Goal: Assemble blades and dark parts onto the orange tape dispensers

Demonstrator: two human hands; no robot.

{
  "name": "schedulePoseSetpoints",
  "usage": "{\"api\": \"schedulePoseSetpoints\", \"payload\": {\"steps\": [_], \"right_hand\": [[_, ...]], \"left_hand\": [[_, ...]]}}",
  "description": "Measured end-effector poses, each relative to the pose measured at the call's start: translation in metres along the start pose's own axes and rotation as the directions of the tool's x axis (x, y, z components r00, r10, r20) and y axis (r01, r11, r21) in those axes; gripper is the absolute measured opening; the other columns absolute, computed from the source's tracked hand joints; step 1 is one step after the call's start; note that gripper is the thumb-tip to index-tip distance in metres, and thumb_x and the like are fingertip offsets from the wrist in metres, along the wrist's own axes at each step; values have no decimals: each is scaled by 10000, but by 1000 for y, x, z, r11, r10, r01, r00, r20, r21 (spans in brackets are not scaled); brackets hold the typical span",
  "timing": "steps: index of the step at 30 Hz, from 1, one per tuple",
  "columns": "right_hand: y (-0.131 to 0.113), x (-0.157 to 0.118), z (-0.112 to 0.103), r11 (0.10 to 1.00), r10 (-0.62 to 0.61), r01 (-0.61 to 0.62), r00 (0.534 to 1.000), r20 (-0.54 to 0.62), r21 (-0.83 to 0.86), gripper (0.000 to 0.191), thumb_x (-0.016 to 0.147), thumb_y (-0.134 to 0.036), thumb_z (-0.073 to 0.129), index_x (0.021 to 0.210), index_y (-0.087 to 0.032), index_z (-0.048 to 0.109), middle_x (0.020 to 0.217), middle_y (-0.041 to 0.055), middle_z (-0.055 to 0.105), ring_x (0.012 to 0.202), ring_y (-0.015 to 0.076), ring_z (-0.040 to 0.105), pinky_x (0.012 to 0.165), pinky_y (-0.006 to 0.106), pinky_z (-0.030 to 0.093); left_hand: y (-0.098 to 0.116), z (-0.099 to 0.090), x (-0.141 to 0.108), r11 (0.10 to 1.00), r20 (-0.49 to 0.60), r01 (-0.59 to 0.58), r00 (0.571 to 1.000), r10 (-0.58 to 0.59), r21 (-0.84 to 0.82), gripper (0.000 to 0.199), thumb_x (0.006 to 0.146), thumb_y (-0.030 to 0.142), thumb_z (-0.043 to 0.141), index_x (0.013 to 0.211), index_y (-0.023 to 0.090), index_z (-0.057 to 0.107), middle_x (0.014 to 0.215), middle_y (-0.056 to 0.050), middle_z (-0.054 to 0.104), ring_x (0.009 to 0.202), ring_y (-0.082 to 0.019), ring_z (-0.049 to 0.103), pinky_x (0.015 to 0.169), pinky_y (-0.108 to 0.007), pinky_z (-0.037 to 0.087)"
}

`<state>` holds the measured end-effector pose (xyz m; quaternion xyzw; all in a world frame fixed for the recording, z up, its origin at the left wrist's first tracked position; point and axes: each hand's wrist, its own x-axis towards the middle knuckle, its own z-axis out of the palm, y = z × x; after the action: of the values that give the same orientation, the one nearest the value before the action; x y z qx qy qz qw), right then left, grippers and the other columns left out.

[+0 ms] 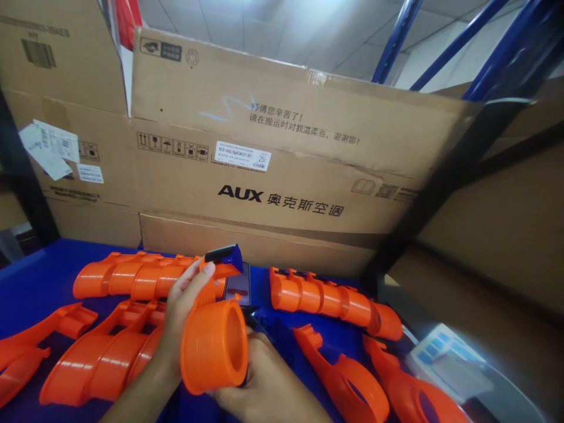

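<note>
In front of me is an orange plastic tape dispenser (pixel 212 349) with a round hub facing right and a blue-and-black end piece (pixel 227 257) at its top. My left hand (pixel 178 311) is closed on its upper arm, thumb resting just below the end piece. Behind the hub, my right hand (pixel 259 376) has its fingers curled and partly hidden. A dark tip (pixel 252 317) shows above that hand; I cannot make out what it belongs to.
Rows of orange dispensers stand at back left (pixel 145 279), front left (pixel 101 358) and back right (pixel 330 299). Single dispensers lie at right (pixel 348 382) and far left (pixel 26 352). A dark flat device (pixel 238 282), a cardboard box wall (pixel 282 194) and a shelf post (pixel 423 194) stand behind.
</note>
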<state>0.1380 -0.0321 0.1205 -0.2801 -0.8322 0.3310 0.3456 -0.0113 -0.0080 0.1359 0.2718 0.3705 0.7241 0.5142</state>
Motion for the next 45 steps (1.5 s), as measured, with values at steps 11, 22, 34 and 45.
{"api": "schedulePoseSetpoints", "payload": {"steps": [11, 22, 34, 45], "right_hand": [[27, -9, 0, 900, -77, 71, 997, 3, -429, 175, 808, -82, 613, 865, -239, 665, 1008, 48, 689, 965, 244, 598, 876, 361, 496], [43, -12, -34, 952, -63, -74, 902, -427, -297, 357, 980, -230, 597, 1337, -235, 587, 1086, 73, 705, 1003, 244, 654, 910, 398, 514], [55, -12, -27, 825, -183, -101, 882, -433, -555, 229, 952, -256, 607, 1160, -183, 670, 972, 115, 725, 882, 274, 646, 805, 420, 529], [56, -12, -29, 765, -194, -70, 923, -333, -641, 66, 936, -179, 493, 910, -206, 547, 806, 51, 603, 772, 230, 551, 677, 337, 440]], "left_hand": [[-11, -4, 0, 998, 137, 53, 989, -50, -21, 395, 739, 427, 862, 1048, 203, 761, 847, -8, 736, 742, -172, 696, 697, -252, 562], [-45, -9, 2, 989, 215, 5, 976, -37, 148, 549, 750, 459, 829, 1199, 182, 680, 621, 24, 646, 550, -149, 610, 529, -229, 449], [-68, -11, 5, 960, 340, 135, 916, -215, 246, 525, 774, 483, 821, 1173, 207, 619, 605, 49, 615, 446, -93, 500, 468, -202, 405], [-63, -13, 2, 956, 408, 124, 884, -229, 267, 415, 802, 448, 810, 1090, 217, 619, 435, 119, 420, 387, -52, 315, 441, -173, 301]]}}
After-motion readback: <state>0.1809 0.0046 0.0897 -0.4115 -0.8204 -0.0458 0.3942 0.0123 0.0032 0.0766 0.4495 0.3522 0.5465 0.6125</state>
